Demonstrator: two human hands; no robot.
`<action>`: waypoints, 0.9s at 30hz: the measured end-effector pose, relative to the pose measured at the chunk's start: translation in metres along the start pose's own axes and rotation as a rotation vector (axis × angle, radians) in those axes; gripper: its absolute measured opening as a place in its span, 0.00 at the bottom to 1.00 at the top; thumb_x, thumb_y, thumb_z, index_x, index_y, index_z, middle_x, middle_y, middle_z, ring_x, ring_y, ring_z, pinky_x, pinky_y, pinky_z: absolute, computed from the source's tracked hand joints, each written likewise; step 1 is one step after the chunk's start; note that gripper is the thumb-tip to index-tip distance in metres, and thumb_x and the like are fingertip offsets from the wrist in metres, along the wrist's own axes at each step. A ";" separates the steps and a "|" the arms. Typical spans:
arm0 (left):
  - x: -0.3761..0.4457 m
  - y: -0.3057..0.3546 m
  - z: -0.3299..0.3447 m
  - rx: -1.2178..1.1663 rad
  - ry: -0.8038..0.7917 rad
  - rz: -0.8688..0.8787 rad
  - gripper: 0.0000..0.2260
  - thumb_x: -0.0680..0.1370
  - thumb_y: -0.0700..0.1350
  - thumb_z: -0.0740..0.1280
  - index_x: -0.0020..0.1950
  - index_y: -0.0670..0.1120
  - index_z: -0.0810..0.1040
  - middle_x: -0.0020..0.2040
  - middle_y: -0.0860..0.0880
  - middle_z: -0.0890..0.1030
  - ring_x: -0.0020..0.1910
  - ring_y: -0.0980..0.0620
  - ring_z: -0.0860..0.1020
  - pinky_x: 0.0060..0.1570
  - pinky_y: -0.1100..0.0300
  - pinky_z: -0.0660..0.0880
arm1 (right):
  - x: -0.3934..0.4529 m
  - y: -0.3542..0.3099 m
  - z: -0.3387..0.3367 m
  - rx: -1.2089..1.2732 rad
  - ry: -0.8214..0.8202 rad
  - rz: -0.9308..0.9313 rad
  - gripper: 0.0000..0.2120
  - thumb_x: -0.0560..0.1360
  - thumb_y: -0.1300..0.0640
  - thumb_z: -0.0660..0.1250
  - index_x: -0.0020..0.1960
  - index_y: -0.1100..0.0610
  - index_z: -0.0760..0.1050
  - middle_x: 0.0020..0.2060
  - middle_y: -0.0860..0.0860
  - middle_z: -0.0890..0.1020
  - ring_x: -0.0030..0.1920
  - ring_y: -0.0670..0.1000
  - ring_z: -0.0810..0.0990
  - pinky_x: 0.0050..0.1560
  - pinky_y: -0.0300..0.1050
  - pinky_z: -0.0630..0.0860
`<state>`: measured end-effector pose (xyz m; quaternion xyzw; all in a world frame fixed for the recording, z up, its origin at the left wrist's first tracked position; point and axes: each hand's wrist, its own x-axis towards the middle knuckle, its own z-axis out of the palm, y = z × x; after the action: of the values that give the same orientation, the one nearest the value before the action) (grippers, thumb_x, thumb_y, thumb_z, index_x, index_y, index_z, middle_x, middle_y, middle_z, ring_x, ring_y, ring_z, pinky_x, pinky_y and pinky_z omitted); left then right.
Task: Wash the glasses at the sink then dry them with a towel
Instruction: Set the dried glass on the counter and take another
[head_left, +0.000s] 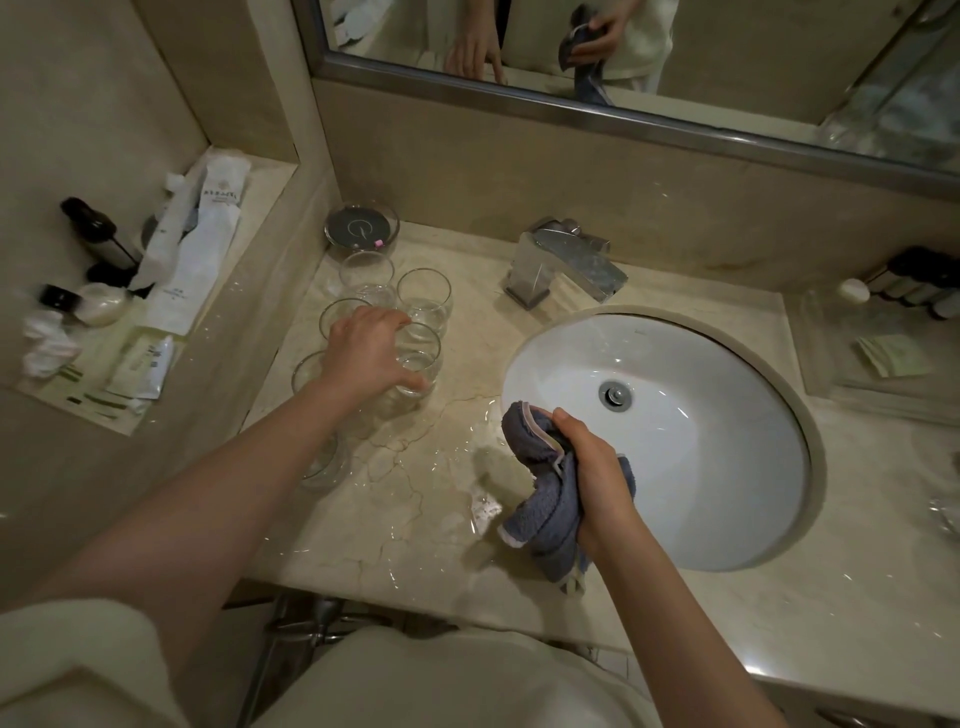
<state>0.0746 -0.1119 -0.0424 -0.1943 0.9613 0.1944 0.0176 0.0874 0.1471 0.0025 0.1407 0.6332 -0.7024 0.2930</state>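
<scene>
1. The fingers (400, 332) of the left hand (366, 353) curl down over the rim of a clear glass (415, 364), with the thumb along its near side; the glass stands upright on the worktop (415, 499), left of the sink (675, 452).
2. The right hand (592, 462) is closed in a fist round a bunched grey-blue towel (545, 499); the towel hangs out either side of the grip, over the near-left rim of the basin.
3. Four more clear glasses stand close about the held one: two behind it, one (423, 296) to the right and one (366, 278) to the left; one (340, 317) partly behind the left hand; one (317, 415) under the left forearm, nearest the worktop's front edge.
4. A round glass dish (361, 226) sits in the back corner, just behind the glasses.
5. The worktop between the glasses and the basin is wet, with pools and streaks shining on the stone.
6. The chrome tap (566, 265) stands behind the basin, its spout reaching over the rim; the white basin shows a metal drain (615, 396) in its middle.
7. A recessed shelf (104, 374) at the left holds small bottles and sachets.
</scene>
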 end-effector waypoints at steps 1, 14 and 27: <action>0.001 0.000 0.000 0.002 0.001 -0.001 0.39 0.60 0.56 0.80 0.68 0.46 0.74 0.63 0.47 0.77 0.65 0.45 0.71 0.62 0.49 0.66 | 0.000 0.000 0.000 0.005 -0.002 0.001 0.13 0.80 0.54 0.60 0.48 0.59 0.82 0.39 0.56 0.83 0.40 0.53 0.80 0.38 0.39 0.76; 0.002 -0.002 0.004 -0.124 -0.022 -0.011 0.40 0.64 0.49 0.80 0.72 0.42 0.69 0.69 0.43 0.72 0.71 0.43 0.63 0.66 0.50 0.66 | 0.006 0.006 -0.002 0.015 0.023 0.011 0.13 0.79 0.54 0.63 0.43 0.57 0.83 0.39 0.57 0.84 0.43 0.56 0.80 0.47 0.47 0.75; -0.015 0.030 -0.005 -0.406 0.113 0.006 0.26 0.70 0.47 0.78 0.65 0.43 0.76 0.64 0.44 0.76 0.67 0.46 0.69 0.62 0.58 0.64 | 0.018 0.013 -0.027 0.121 0.036 0.023 0.13 0.78 0.52 0.63 0.49 0.58 0.83 0.43 0.56 0.84 0.43 0.53 0.81 0.46 0.45 0.75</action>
<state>0.0771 -0.0835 -0.0250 -0.2017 0.9023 0.3731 -0.0767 0.0761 0.1693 -0.0226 0.1782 0.5932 -0.7332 0.2805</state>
